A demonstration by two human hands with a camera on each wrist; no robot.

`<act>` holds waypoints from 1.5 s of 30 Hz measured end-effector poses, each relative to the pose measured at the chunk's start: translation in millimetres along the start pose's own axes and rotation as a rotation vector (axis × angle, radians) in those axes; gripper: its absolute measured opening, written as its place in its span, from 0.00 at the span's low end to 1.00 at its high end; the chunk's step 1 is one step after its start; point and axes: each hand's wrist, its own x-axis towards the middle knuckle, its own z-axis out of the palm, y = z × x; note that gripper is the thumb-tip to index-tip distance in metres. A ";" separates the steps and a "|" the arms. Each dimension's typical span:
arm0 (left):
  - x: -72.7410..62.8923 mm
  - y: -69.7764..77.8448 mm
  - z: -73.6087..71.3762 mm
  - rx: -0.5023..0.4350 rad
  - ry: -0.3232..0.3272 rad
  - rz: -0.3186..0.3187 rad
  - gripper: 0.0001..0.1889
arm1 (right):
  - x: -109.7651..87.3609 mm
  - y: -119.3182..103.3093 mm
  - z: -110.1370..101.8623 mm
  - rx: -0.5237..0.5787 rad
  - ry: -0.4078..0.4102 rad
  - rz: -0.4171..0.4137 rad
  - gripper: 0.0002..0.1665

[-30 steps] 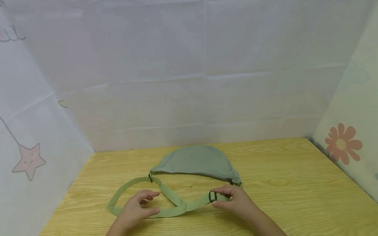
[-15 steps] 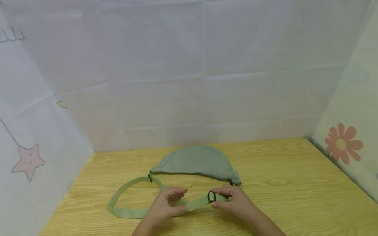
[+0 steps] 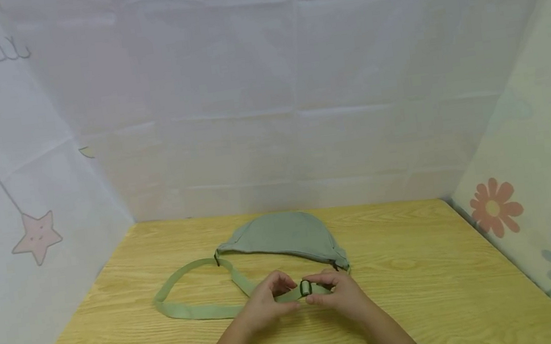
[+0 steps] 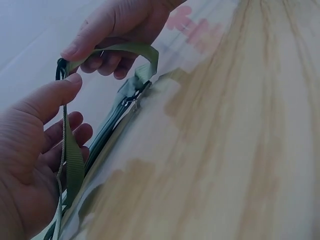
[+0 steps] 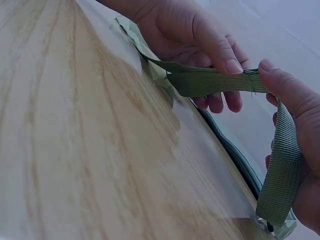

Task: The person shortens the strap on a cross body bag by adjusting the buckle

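A grey-green waist bag [image 3: 283, 237] lies on the wooden table, its green webbing strap [image 3: 194, 312] looped out toward the person. My right hand [image 3: 343, 294] pinches the strap at the dark slide buckle [image 3: 306, 288], thumb in front and fingers behind. Just left of the buckle, my left hand [image 3: 266, 305] has the strap between thumb and curved fingers. The left wrist view shows the buckle [image 4: 61, 69] close above the left thumb. Seen from the right wrist, the raised strap [image 5: 215, 83] runs between both hands, and the buckle is hidden there.
The wooden table [image 3: 421, 269] is enclosed by pale cloth walls [image 3: 230, 143] at the back and sides. Printed flowers [image 3: 497, 208] show on the right cloth and a pink star on the left one. The rest of the strap loops across the table's left half.
My left hand has moved right along the strap, from the loop to close beside the buckle. My right hand has stayed at the buckle, and the bag has stayed in place.
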 end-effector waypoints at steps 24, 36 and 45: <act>-2.4 0.7 2.5 -0.018 0.129 0.045 0.18 | -4.0 3.4 -0.3 -0.102 0.050 0.042 0.28; -1.3 -0.3 3.4 -0.115 0.108 0.026 0.21 | -4.1 5.6 -0.9 -0.064 0.070 0.028 0.25; -0.2 0.0 4.9 -0.149 0.120 0.008 0.20 | -1.0 9.2 1.8 -0.004 0.061 0.013 0.25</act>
